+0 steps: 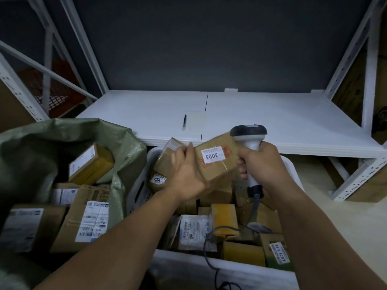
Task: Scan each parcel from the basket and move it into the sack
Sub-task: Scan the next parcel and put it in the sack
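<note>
My left hand (185, 172) grips a brown cardboard parcel (217, 162) with a white label reading 3003, held above the white basket (209, 266). My right hand (261, 164) grips the handle of a grey and white barcode scanner (249, 135), whose head sits right at the parcel's upper right corner. The basket below holds several taped boxes, one labelled 3007 (159, 178). To the left, the green woven sack (52, 139) stands open with several labelled parcels inside.
A white shelf board (261, 122) lies just beyond the basket, with a black pen (184, 120) and a sheet of paper on it. White metal rack uprights stand left and right. The scanner's cable (209, 237) hangs over the basket's front rim. A red crate sits far left.
</note>
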Demonstrator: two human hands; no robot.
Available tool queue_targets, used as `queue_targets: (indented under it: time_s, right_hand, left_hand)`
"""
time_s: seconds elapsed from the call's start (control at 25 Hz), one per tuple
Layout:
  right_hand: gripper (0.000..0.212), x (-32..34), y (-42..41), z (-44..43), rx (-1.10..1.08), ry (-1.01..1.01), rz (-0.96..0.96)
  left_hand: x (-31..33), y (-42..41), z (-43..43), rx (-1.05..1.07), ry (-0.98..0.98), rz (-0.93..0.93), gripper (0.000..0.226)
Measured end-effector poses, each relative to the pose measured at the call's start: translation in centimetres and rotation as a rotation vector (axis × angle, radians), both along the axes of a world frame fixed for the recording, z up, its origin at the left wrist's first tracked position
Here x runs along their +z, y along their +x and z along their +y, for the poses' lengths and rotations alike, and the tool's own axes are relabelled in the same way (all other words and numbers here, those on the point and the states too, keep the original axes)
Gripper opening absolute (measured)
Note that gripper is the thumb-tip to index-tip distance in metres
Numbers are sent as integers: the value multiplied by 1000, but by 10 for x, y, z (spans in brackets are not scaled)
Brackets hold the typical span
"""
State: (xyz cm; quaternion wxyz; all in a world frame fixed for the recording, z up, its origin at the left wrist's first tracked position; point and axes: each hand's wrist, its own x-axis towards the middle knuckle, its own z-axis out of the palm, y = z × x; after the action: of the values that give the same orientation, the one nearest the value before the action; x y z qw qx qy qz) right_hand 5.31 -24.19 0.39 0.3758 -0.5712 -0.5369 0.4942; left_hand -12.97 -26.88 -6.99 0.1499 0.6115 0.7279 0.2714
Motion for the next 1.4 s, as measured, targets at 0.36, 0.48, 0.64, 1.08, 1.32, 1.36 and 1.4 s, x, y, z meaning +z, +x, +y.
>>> queue_targets:
  time_s: [0.36,0.48,0.64,1.08,1.32,1.36,1.4]
  right_hand:
    - [6,-30,-9,11,-22,-21,-128]
    - [12,-36,-11,12,-39,-25,-117]
    - [12,-41,-6,16,-106,-53,-57]
    - [16,-59,-25,16,-6,-37,-104]
    - [14,-61,-44,15,55,20,-190]
    - [14,-60,-46,15,64,28,-202]
    - [14,-59,-48,13,72,40,-220]
  left_hand:
    - [-22,-3,-9,-229,-5,77,122]
    - [-25,-2,-10,-208,-18,37,118]
    - [-24,-4,-10,-190,-19,-30,124]
    - [-11,-29,-9,222,-381,-1319,45]
    - [-18,-46,-6,567,-512,-1425,71]
    - [-22,-48,-8,588,-559,-1432,70]
    - [-27,-50,-8,598,-600,-1440,67]
